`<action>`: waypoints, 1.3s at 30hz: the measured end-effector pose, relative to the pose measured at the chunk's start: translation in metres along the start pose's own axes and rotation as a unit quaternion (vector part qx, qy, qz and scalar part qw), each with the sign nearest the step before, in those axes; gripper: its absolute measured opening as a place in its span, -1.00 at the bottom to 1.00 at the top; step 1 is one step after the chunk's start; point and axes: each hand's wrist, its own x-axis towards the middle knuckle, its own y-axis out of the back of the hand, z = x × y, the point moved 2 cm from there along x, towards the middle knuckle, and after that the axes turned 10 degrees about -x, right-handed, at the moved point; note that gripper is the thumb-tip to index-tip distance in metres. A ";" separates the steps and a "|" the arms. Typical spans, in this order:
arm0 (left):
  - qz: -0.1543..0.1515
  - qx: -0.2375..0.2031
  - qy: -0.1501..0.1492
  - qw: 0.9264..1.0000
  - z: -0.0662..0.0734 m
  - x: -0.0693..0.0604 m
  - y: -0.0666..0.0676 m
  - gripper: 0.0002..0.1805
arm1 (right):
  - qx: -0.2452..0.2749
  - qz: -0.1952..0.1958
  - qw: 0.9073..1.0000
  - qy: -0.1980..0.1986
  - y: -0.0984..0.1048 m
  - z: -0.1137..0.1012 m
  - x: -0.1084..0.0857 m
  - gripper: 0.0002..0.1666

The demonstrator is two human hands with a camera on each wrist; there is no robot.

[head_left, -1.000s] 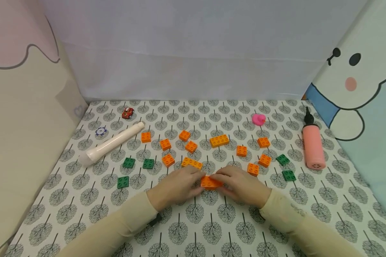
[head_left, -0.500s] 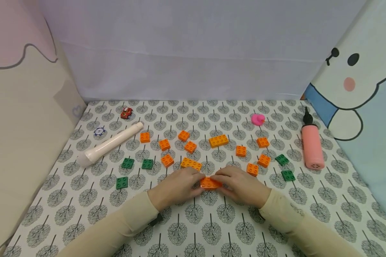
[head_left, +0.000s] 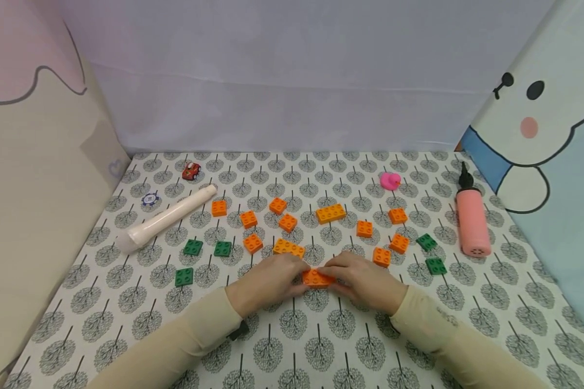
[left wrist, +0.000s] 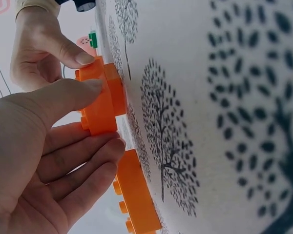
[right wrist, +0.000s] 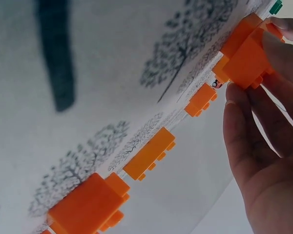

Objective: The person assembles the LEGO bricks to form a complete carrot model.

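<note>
In the head view both hands meet at an orange toy brick [head_left: 317, 278] near the front middle of the table. My left hand [head_left: 269, 281] pinches it from the left, thumb on the near side; my right hand [head_left: 362, 280] pinches its right end. Seen from the left wrist, this upper brick [left wrist: 98, 109] sits on a lower orange brick [left wrist: 115, 87] resting on the cloth. The right wrist view also has the upper brick [right wrist: 246, 59] between thumb and fingers. A yellow-orange long brick [head_left: 289, 248] lies just beyond the left hand.
Several orange bricks [head_left: 364, 228] are scattered beyond the hands, with green bricks [head_left: 184, 276] at both sides. A white tube [head_left: 170, 218] and a poker chip [head_left: 150, 199] lie left. A red toy car [head_left: 191, 171], pink duck [head_left: 390, 181] and pink pump [head_left: 473, 221] stand farther out.
Both hands stay on the orange brick with almost no movement. The head view has shifted very slightly.
</note>
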 end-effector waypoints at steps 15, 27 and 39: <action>-0.010 -0.040 0.039 0.998 -0.005 0.005 0.002 -0.79 | -0.016 -0.015 1.000 0.006 0.002 0.002 0.006 -0.54; -0.007 -0.035 0.025 0.999 -0.006 0.003 -0.002 -0.72 | -0.051 0.000 0.999 -0.011 0.032 0.022 0.021 -0.52; -0.012 -0.040 0.018 0.999 -0.008 0.006 -0.002 -0.77 | -0.105 -0.093 0.985 -0.098 0.036 0.079 0.081 -0.47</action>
